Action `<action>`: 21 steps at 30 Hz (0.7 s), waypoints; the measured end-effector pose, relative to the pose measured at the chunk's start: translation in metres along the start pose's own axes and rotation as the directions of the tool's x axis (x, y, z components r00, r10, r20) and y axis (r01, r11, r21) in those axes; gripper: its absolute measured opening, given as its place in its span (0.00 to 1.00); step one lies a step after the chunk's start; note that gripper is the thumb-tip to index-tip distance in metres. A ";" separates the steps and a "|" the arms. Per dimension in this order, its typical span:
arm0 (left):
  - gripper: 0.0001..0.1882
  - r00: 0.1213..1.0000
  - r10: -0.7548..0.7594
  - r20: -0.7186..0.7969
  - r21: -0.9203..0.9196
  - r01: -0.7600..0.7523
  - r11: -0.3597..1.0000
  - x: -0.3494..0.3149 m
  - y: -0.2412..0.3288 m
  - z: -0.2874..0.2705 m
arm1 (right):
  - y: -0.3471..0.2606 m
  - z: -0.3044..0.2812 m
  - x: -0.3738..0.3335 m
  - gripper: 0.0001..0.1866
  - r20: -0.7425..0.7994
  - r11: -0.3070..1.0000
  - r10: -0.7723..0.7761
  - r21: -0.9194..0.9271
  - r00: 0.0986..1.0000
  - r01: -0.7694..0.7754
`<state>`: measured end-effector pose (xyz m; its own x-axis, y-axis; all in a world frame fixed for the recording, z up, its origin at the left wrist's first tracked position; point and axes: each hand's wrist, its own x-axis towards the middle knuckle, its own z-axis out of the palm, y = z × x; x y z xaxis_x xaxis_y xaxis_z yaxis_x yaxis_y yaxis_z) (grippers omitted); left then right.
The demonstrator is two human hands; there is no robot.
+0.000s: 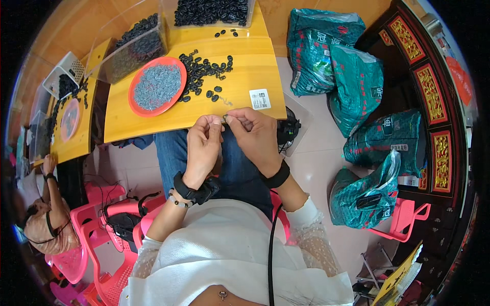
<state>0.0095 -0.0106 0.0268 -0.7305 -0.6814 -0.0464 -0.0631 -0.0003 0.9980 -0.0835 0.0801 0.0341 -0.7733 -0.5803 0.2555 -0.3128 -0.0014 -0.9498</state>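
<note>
My left hand (203,145) and my right hand (253,140) meet just off the near edge of the yellow table, above my lap. Thumb and fingers of both are closed in a pinch, fingertips almost touching. Between them shows a bit of a small dark piece (224,118), too small to tell its kind. Beyond my hands several small black oval parts with holes (206,71) lie loose on the table. To their left, a red round plate (133,102) is heaped with small grey metal pins or screws (157,85).
Clear bins of black parts (140,43) stand at the table's back. A white label (260,99) lies near its right corner. Full green sacks (357,84) stand on the floor at right. Another person's arm (49,171) reaches a side table at left, near pink chairs (109,245).
</note>
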 end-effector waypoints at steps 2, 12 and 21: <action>0.11 1.000 0.000 -0.004 0.003 0.000 1.000 0.000 -0.001 0.001 | -0.001 -0.001 -0.001 0.05 0.004 1.000 -0.009 -0.020 1.000 0.009; 0.09 0.998 -0.012 -0.054 -0.085 0.008 0.996 -0.003 0.000 0.006 | 0.000 -0.001 -0.009 0.04 -0.014 0.999 -0.027 -0.037 1.000 0.027; 0.07 0.996 -0.088 -0.013 -0.324 0.079 0.943 -0.008 0.007 0.007 | -0.012 -0.003 -0.009 0.04 -0.048 0.984 0.087 0.163 0.995 -0.078</action>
<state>0.0101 0.0002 0.0334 -0.7134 -0.6879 -0.1336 0.1030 -0.2914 0.9510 -0.0743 0.0882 0.0440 -0.8229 -0.5388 0.1805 -0.1576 -0.0888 -0.9835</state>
